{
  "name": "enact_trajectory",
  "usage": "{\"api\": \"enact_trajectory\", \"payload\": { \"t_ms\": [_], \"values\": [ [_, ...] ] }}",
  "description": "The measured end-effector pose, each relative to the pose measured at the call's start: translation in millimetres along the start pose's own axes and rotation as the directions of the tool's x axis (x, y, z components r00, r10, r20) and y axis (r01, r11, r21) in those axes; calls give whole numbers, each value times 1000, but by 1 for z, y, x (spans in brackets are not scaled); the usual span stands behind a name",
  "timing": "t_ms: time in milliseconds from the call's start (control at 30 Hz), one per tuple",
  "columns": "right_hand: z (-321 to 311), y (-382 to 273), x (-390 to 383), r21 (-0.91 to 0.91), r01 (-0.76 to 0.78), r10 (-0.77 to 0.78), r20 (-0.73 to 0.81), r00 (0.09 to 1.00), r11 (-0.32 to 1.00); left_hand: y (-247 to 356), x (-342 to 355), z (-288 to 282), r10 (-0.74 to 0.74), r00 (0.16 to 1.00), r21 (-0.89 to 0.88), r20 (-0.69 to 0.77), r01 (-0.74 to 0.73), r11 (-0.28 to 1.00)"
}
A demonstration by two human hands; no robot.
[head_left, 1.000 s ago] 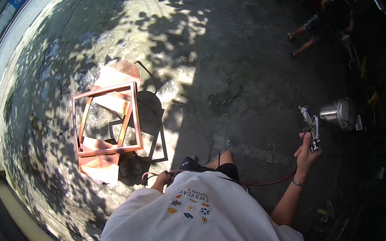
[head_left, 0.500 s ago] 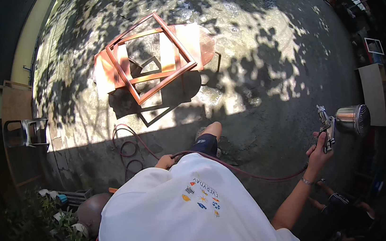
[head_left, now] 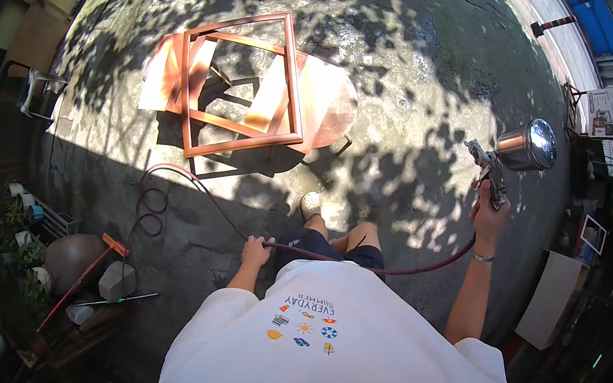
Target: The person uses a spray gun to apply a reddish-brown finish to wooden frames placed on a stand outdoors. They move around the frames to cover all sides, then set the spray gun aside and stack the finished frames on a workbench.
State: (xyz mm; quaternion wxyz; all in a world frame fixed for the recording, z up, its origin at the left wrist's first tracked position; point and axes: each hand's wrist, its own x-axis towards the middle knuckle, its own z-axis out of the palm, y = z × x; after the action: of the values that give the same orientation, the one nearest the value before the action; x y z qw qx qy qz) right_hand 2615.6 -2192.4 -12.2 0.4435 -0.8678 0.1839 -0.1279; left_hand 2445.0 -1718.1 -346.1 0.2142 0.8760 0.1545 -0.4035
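Note:
My right hand [head_left: 489, 214] is closed round the grip of a metal spray gun [head_left: 494, 179], held out to the right with its silver cup [head_left: 519, 150] on the far side. A dark red hose [head_left: 406, 269] sags from the gun across my front to my left hand [head_left: 256, 251], whose fingers are wrapped round it. Ahead of me a reddish-brown wooden frame [head_left: 293, 79] rests on a stand topped with flat boards [head_left: 330, 102], in dappled sunlight. Both hands are apart from the frame.
Loops of hose [head_left: 152, 213] lie on the concrete at the left, near a red-headed broom [head_left: 115, 246], a stone block [head_left: 117, 280] and a round brown pot [head_left: 75, 263]. A metal chair [head_left: 34, 92] stands far left. A pale box [head_left: 551, 298] is at the right.
My view has turned to the right, and I have come closer to the frame. The spray gun stays in my right hand and the hose in my left.

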Motion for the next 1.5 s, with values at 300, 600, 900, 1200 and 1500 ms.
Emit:
{"api": "enact_trajectory", "payload": {
  "t_ms": [300,600,900,1200,1500],
  "values": [
    [126,22,276,-46,216,-204,186,961,975,96,-50,91,-155,926,-145,-343,111,983],
    [375,94,511,104,304,-320,395,861,947,275,35,24,-246,777,-365,-579,23,931],
    [504,118,581,283,378,-470,436,767,881,330,88,-14,-327,759,-350,-563,140,926],
    [457,185,461,57,140,-135,758,638,988,297,28,12,-418,760,-323,-498,285,903],
    [367,233,321,254,81,-264,863,431,964,253,-37,45,-415,707,-281,-572,306,910]
  ]
}}
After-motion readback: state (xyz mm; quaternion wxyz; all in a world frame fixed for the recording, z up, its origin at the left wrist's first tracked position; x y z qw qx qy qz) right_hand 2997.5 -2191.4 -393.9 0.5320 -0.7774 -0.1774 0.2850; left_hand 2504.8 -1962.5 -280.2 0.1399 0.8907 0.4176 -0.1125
